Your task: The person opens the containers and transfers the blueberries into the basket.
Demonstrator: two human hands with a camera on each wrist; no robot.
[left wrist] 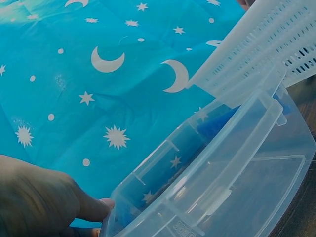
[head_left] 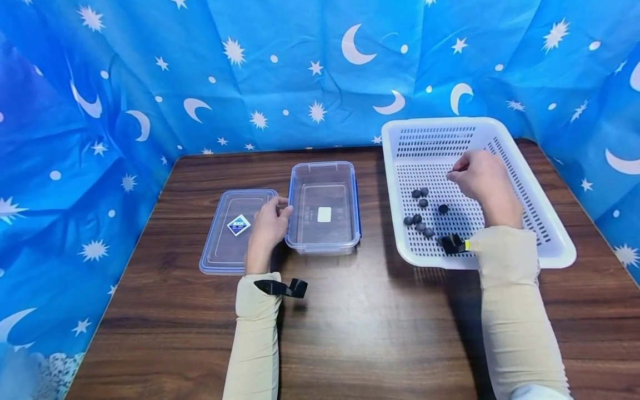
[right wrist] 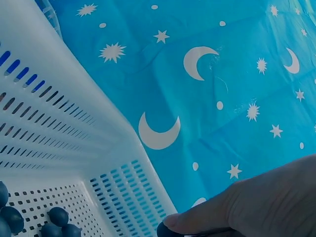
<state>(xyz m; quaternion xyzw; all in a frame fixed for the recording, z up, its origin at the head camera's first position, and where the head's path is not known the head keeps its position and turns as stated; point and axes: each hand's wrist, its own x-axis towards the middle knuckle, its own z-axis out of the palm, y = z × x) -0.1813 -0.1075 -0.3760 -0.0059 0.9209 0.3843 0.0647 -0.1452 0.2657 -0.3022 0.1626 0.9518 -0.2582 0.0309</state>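
Note:
My right hand (head_left: 481, 176) is raised over the white plastic basket (head_left: 562, 256), pinching a blueberry (right wrist: 167, 230) between thumb and fingers; the right wrist view shows the dark berry at the thumb tip. Several more blueberries (head_left: 423, 203) lie on the basket's perforated floor, mostly toward its left side. My left hand (head_left: 269, 225) rests against the left side of a clear plastic food container (head_left: 320, 244), its fingertips at the wall, as the left wrist view (left wrist: 106, 205) also shows. The container is uncovered, with a white label on its floor and no berries visible inside.
A clear lid (head_left: 220, 244) with a blue-and-white diamond sticker lies flat left of the container, partly under my left hand. Blue cloth (head_left: 300, 72) with moons and stars hangs behind and beside the brown wooden table (head_left: 360, 328). The basket's raised walls surround the berries.

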